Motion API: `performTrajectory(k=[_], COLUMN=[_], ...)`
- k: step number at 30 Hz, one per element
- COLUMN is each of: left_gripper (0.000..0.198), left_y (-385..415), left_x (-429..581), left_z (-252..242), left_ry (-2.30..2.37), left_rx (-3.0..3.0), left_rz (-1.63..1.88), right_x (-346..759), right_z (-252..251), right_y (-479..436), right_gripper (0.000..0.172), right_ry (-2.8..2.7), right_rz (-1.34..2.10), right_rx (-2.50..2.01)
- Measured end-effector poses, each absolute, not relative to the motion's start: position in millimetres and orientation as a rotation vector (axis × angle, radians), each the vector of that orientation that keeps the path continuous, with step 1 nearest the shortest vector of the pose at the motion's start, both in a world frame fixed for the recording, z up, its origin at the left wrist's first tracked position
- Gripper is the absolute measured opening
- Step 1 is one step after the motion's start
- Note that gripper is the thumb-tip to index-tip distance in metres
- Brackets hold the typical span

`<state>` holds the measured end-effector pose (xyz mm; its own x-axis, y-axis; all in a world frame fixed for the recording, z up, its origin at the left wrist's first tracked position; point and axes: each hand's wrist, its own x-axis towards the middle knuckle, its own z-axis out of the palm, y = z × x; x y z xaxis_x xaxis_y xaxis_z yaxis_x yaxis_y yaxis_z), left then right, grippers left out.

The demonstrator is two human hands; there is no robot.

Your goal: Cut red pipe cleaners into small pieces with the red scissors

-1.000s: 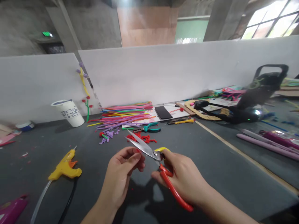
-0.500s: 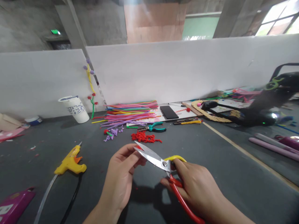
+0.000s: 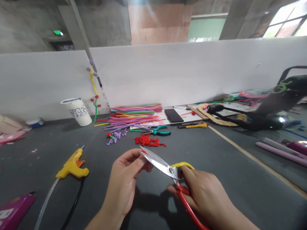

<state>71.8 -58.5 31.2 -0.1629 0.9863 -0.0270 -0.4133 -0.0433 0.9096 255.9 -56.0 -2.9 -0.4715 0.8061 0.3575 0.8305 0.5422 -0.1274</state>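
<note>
Scissors (image 3: 157, 162) in our right hand (image 3: 203, 187) have their tips at the red piece (image 3: 144, 152) our left hand (image 3: 126, 177) pinches, above the near table (image 3: 100, 179). Farther, red bits (image 3: 146, 140) lie piled, apparently cut; we judge the far stems (image 3: 134, 119) still uncut.

Open tabletop (image 3: 99, 156) runs between glue gun (image 3: 72, 166) and left hand (image 3: 124, 177), while red pieces (image 3: 146, 140) block the way ahead.
</note>
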Motion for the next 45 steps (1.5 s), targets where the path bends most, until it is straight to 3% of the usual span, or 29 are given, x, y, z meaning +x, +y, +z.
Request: performTrajectory(k=[29,32,38,45], left_gripper=[0.005,0.004,0.005,0.007], left_y=[-56.4,-56.7,-61.2,-64.8], left_x=[66.7,68.6,81.7,88.5], left_z=[31.6,31.4,24.4,23.2], left_ry=[1.007,0.996,0.922,0.955], left_rx=[0.841,0.858,0.881,0.925], left_rz=[1.485,1.389,1.044,0.868], right_x=[263.0,262.1,246.5,238.0], right_z=[1.3,4.9,18.1,20.8], right_y=[-54.8,-52.6,-50.6,-48.0], right_gripper=[0.039,0.034,0.014,0.009], right_ry=[-2.406,-2.296,-1.767,-1.566], right_rz=[-0.139,0.131,1.169,1.602], right_rx=[-1.364,-1.407,-1.303,-1.122])
